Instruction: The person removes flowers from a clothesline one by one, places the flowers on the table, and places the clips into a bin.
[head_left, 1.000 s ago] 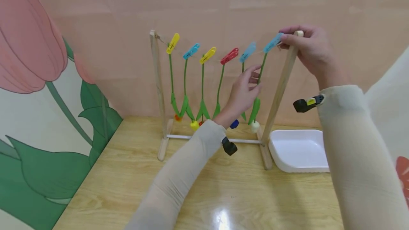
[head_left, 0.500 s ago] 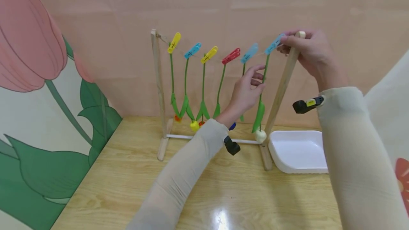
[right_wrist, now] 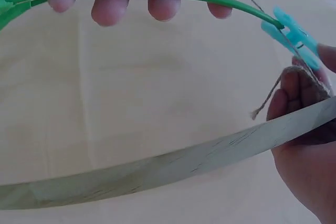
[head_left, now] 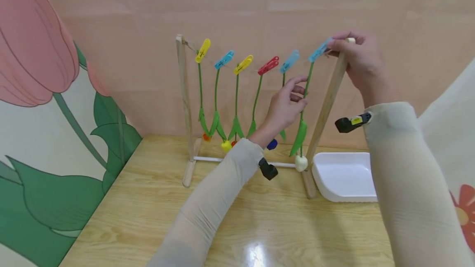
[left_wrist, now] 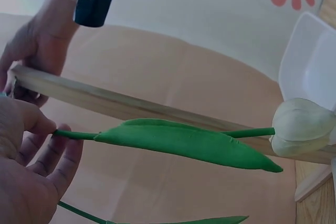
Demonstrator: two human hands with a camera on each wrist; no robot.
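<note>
My left hand (head_left: 285, 104) pinches the green stem of a white artificial tulip (head_left: 301, 163) between thumb and fingers. The tulip hangs bloom down at the right end of a string, its long leaf (left_wrist: 184, 142) large in the left wrist view. A light blue clothespin (head_left: 320, 50) is at the top of its stem, on the string. My right hand (head_left: 365, 55) grips this clothespin's upper end, beside the top of the rack's right post (head_left: 328, 94). In the right wrist view the clothespin (right_wrist: 291, 38) meets the stem tip and the twine.
Several more tulips hang upside down along the string from yellow, blue and red clothespins, such as the red clothespin (head_left: 268, 66). The rack's left post (head_left: 183, 94) stands on the wooden table (head_left: 259, 221). A white tray (head_left: 345, 196) sits right of the rack.
The white tulip's bloom has swung lower and slightly right, and my left hand has shifted a little right with the stem. My right hand stays at the blue clothespin.
</note>
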